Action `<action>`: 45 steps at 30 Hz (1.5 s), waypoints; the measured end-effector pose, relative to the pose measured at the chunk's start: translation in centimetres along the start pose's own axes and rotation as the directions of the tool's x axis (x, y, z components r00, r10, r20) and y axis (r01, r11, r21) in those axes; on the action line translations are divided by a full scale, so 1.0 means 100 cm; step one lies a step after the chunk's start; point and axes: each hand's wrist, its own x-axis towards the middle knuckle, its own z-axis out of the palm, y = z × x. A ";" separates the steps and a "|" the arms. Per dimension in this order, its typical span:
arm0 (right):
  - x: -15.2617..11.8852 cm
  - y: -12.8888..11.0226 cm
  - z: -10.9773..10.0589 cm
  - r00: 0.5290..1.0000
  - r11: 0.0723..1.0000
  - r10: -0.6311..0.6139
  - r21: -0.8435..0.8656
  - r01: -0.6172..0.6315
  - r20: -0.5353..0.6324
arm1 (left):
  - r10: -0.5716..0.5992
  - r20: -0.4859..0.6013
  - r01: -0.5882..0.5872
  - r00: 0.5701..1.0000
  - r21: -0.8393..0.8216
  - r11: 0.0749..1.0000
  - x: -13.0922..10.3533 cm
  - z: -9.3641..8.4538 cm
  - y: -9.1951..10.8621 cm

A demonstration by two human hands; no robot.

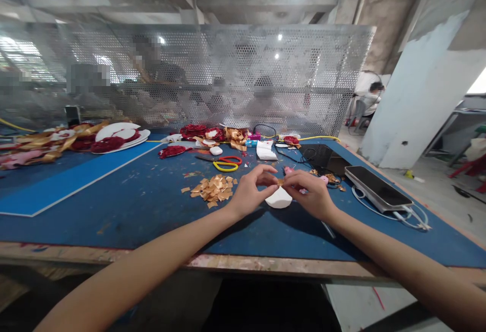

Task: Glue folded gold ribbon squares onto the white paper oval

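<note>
Over the front middle of the blue table my two hands meet at a small white rounded piece (279,198). My left hand (251,190) curves in from the left, its thumb at the edge of the white piece. From the other side my right hand (310,193) pinches at the top edge, where a bit of gold ribbon (280,182) shows between the fingertips. Left of my hands lies a heap of cut gold ribbon pieces (213,189). A pink tool (288,170) is partly hidden behind my right hand.
Scissors (227,164) with red and yellow handles lie behind the heap. A phone (379,189) with a white cable is at the right. Red and gold fabric flowers (197,132) line the back, before a perforated metal screen (243,79). People sit beyond it.
</note>
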 end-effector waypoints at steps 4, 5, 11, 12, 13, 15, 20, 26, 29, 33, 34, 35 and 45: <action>0.000 0.001 0.000 1.000 1.000 0.009 0.016 -0.009 0.011 | 0.003 -0.012 -0.002 1.000 0.045 0.999 -0.001 0.000 0.003; 0.000 0.001 0.000 1.000 1.000 0.008 0.018 -0.008 0.012 | 0.006 -0.010 -0.006 1.000 0.049 0.999 -0.001 0.000 0.004; -0.001 0.000 0.000 1.000 1.000 0.018 0.024 -0.019 0.015 | 0.014 -0.007 -0.014 1.000 0.068 0.998 -0.001 0.000 0.003; 0.000 0.000 0.000 1.000 0.999 0.019 0.027 -0.020 0.014 | 0.017 -0.006 -0.017 1.000 0.070 0.997 -0.001 0.000 0.003; 0.000 0.000 0.000 1.000 0.999 0.020 0.030 -0.020 0.013 | 0.021 -0.005 -0.020 1.000 0.072 0.997 -0.001 0.000 0.003; 0.000 -0.001 0.000 0.999 0.999 0.028 0.030 -0.028 0.016 | 0.024 -0.003 -0.023 1.000 0.074 0.997 -0.001 0.000 0.003; -0.004 0.000 0.002 0.992 0.991 0.122 0.051 -0.124 0.042 | 0.006 0.003 -0.007 1.000 0.076 0.997 -0.001 0.000 0.004; -0.006 0.002 0.003 0.978 0.974 0.208 0.088 -0.208 0.013 | 0.009 0.008 -0.010 1.000 0.062 0.998 -0.001 0.001 0.004; -0.005 0.001 0.003 0.979 0.975 0.203 0.081 -0.205 0.024 | 0.014 0.003 -0.014 1.000 0.068 0.998 0.000 0.001 0.003; -0.004 0.000 0.002 0.978 0.974 0.205 0.091 -0.208 0.043 | 0.053 0.005 -0.053 0.999 0.094 0.994 0.000 0.000 0.003; -0.004 0.000 0.002 0.977 0.973 0.208 0.096 -0.212 0.049 | 0.061 0.003 -0.061 0.998 0.099 0.993 0.000 0.000 0.003; -0.004 -0.001 0.001 0.976 0.971 0.212 0.101 -0.217 0.056 | 0.066 0.002 -0.066 0.998 0.100 0.993 0.000 -0.001 0.003; -0.003 -0.002 -0.002 0.970 0.968 0.221 0.102 -0.231 0.100 | 0.032 -0.015 -0.030 0.999 0.089 0.996 -0.001 0.000 0.006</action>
